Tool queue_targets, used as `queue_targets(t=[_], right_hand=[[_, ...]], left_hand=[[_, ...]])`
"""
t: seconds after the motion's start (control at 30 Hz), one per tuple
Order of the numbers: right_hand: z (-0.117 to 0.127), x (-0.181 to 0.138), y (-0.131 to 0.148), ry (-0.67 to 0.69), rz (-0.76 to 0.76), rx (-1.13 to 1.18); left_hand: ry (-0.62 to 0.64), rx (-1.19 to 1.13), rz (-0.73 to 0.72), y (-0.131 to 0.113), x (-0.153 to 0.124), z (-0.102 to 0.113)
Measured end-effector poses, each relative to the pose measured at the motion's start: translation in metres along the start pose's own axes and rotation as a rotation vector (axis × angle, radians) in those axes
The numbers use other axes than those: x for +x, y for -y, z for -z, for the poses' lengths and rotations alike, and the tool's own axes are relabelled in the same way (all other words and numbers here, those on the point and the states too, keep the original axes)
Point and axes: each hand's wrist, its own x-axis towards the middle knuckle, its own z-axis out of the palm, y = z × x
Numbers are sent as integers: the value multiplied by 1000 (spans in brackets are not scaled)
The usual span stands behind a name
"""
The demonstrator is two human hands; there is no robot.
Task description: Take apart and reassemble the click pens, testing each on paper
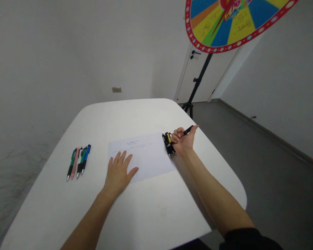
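Note:
A white sheet of paper (146, 152) with faint print lies in the middle of the white table (135, 215). My left hand (118, 173) rests flat on the sheet's near left corner, fingers spread and empty. My right hand (184, 140) sits at the sheet's right edge, fingers curled around a black pen (187, 130) that sticks out to the right. Right beside that hand lies a small bunch of dark pens (169, 144), one with a yellow part. A row of several pens (79, 162), green, pink and blue, lies on the left of the table.
A colourful prize wheel (232, 22) on a black tripod stand (195, 86) stands behind the table's far right corner. A white door (208, 76) is behind it. Grey floor (263, 166) runs along the table's right side, a white wall along the left.

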Motion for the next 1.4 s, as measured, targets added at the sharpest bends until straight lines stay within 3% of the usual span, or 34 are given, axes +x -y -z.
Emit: queue_targets(t=[0.17,0.4,0.53,0.73,0.93,1.07,1.2,1.4], right_hand=[[1,-5,8,94,-40,-69],[8,1,0,84,-133,-8],[6,6,-13,-11,-146,-25],[5,4,-32,-60,24,-527],[4,-9,-36,49,271,-1294],[-3,-18,-36,186,305,-1673],[-10,-21,-37,257,284,-1860],[-9,-22,-36,270,271,-1903]], left_hand=[[-6,-3,0,1,0,-1],[22,3,1,1,1,1],[26,3,-1,1,1,1],[13,3,-1,1,1,0],[14,-5,4,1,1,0],[21,-7,0,1,1,1],[14,-4,-1,1,0,1],[13,-1,-4,1,1,0]])
